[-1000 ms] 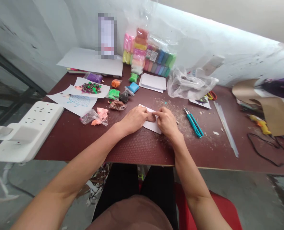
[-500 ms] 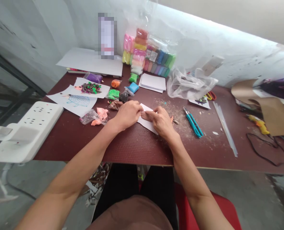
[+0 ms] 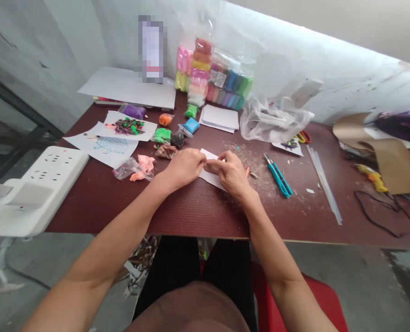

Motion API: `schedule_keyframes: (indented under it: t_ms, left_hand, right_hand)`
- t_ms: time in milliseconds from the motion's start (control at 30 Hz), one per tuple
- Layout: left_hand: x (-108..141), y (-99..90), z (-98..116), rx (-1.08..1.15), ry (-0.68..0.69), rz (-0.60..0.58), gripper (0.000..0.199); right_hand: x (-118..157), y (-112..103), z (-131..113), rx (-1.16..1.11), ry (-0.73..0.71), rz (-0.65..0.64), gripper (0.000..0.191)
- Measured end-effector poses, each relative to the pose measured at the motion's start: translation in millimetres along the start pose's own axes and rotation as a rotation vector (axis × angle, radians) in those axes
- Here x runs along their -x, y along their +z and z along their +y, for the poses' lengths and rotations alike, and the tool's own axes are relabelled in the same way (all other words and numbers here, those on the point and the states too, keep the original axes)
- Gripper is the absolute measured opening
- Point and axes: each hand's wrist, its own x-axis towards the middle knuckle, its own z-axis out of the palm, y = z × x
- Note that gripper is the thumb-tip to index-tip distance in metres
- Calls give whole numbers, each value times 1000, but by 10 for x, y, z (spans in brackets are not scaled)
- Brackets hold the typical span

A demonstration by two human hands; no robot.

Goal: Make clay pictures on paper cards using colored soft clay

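A small white card lies on the dark red table, under my hands. My left hand is closed over its left edge, thumb and fingertips pressed together. Opposite it, my right hand bends over the card, its fingers drawn in and their tips almost meeting those of the left. Whatever is pinched between the fingertips is hidden or too small to name. Just beyond my left hand are a brown clay packet and a black one. Peach clay lies further left on its clear wrapper.
Teal-handled tweezers and clear sticks lie to the right, past scattered crumbs. A yellow glue gun trails its cord. Behind are bagged clays, white cards and a plastic bag. A drawing and power strip are left.
The view has shifted very slightly. Both hands stay over the card in nearly the same pose, with only small finger movement.
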Motion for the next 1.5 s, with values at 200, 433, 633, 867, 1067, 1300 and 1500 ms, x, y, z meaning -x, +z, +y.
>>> schedule_keyframes:
  t_ms: [200,433,633,867,1067,1300,1500]
  left_hand:
    - [-19,-19,-98,-17,-102,48,34]
    - [-30,30,-90,-101,-97,-30,39]
    - [-18,32,-114,-101,-81,-66,39]
    - [-7,47,-122,-133,-91,-78,35]
    - [-10,39,-121,-129,-102,-90,36]
    - [2,19,-95,-154,-112,-97,36]
    - [5,6,-58,-163,-105,-131,36]
  right_hand:
    - [12,-120,131,-43,138,189,46]
    - [41,-203,125,202,294,97,42]
    - [4,-257,70,405,427,-99,33]
    - [-28,-256,96,415,449,-143,27]
    - [-35,-247,136,390,442,-145,24]
    - [-52,-289,113,385,440,-172,23]
    - [-61,-239,141,304,404,-136,19]
